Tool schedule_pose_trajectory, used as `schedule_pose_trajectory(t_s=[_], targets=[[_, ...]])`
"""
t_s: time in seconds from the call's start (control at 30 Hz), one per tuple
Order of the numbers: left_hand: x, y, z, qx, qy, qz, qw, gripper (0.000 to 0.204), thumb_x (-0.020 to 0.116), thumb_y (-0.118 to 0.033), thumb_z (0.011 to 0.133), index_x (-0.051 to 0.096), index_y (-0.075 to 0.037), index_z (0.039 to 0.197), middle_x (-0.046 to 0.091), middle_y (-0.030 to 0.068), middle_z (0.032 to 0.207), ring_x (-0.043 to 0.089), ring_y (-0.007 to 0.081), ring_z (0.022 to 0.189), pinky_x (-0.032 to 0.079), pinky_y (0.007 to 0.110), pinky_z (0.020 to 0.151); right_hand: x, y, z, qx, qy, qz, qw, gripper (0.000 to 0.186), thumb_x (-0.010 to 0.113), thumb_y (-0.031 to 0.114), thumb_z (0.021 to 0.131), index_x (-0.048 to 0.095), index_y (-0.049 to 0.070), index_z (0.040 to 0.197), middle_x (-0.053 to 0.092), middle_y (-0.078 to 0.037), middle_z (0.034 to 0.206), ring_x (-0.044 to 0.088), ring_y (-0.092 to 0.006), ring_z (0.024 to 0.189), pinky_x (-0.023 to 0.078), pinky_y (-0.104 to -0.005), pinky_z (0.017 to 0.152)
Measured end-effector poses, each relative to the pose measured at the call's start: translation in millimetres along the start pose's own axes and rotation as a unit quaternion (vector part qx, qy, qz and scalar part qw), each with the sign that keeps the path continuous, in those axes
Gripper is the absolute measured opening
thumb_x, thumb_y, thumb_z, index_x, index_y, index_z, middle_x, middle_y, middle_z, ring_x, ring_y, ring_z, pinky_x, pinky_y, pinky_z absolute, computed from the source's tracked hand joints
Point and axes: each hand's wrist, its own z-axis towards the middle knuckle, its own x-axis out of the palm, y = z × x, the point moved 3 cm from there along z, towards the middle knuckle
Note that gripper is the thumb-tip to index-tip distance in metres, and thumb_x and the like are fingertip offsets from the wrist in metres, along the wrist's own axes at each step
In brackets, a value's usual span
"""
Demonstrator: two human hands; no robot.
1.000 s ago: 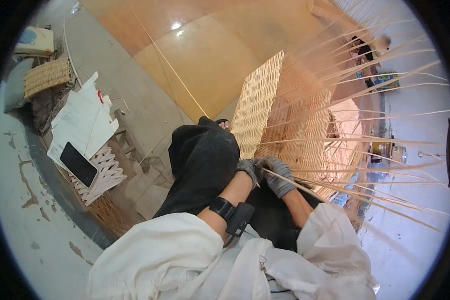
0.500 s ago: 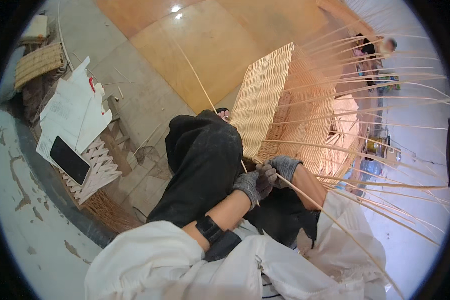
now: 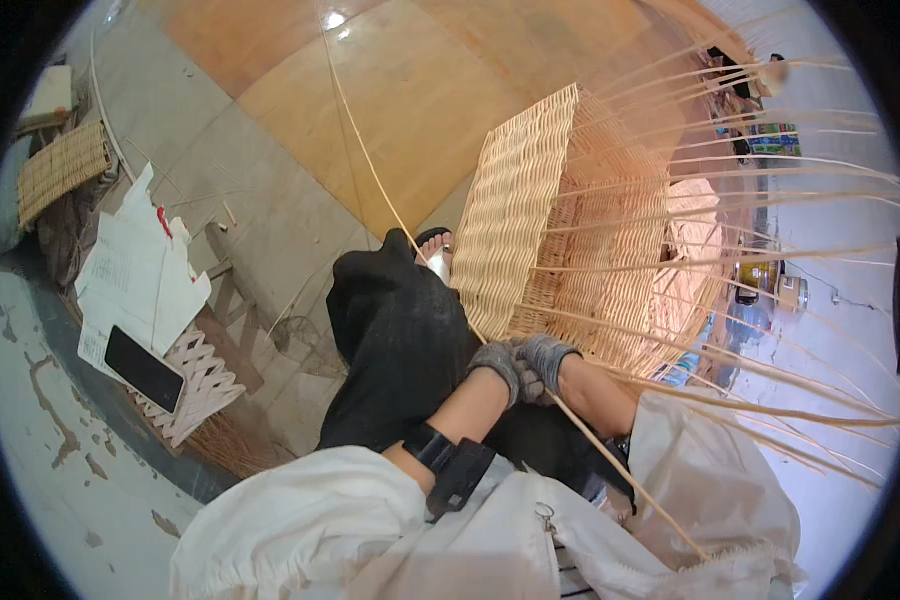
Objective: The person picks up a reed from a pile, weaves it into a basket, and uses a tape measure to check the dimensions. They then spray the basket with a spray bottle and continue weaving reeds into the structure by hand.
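Observation:
A woven wicker basket (image 3: pixel 515 215) lies tipped on its side in front of me, with long unwoven cane stakes (image 3: pixel 770 270) fanning out to the right. My left hand (image 3: pixel 498 366) and my right hand (image 3: pixel 546 360), both in grey gloves, press together at the basket's near lower corner. Both hands look closed on a cane strand (image 3: pixel 625 475). One length slants down to the right over my lap; another cane length (image 3: pixel 370 165) runs from the hands past my foot to the far left. The fingertips and the weave right under them are hidden.
To the left, a phone (image 3: pixel 144 369) rests on torn white cardboard (image 3: pixel 130 262) above a pale lattice-woven piece (image 3: pixel 195 365). A small woven panel (image 3: pixel 62 175) leans farther back. A clear plastic bottle (image 3: pixel 748 325) stands beyond the stakes at right.
Both hands have moved slightly toward the basket and closer together. Less of the cane strand trails at lower right, and the far-left length reaches higher. My view has shifted a little.

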Motion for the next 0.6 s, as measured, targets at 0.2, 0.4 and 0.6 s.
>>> schedule_pose_trajectory(t_s=[0.2, 0.4, 0.6], targets=[[7.8, 0.4, 8.1, -0.056, 0.081, 0.007, 0.995, 0.039, 0.025, -0.036, 0.086, 0.046, -0.012, 0.108, 0.053, 0.011, 0.11, 0.052, 0.0286, 0.097, 0.041, 0.051, 0.081, 6.9, 0.0, 5.8, -0.037, -0.074, -0.052, 0.995, 0.027, 0.035, 0.026, 0.085, 0.042, 0.013, 0.063, 0.038, -0.001, 0.046, 0.031, -0.0142, 0.032, 0.021, -0.0268, 0.029], [3.1, -1.6, 3.2, -0.005, 0.018, 0.04, 0.999, 0.035, 0.027, -0.034, 0.086, 0.048, -0.011, 0.102, 0.055, 0.0122, 0.102, 0.055, 0.0318, 0.087, 0.045, 0.051, 0.071, 7.3, 2.9, 6.3, -0.076, -0.029, -0.002, 0.997, 0.024, 0.037, 0.024, 0.084, 0.048, 0.012, 0.067, 0.044, -0.004, 0.05, 0.038, -0.0172, 0.034, 0.027, -0.0301, 0.029], [-1.7, -4.1, 17.3, 0.06, -0.005, -0.02, 0.998, 0.035, 0.029, -0.033, 0.085, 0.052, -0.008, 0.095, 0.058, 0.0144, 0.091, 0.057, 0.0336, 0.075, 0.047, 0.053, 0.064, -5.5, -9.3, 49.3, -0.083, 0.044, -0.028, 0.995, 0.023, 0.039, 0.02, 0.082, 0.051, 0.007, 0.068, 0.048, -0.006, 0.052, 0.045, -0.0209, 0.038, 0.032, -0.0325, 0.03]])
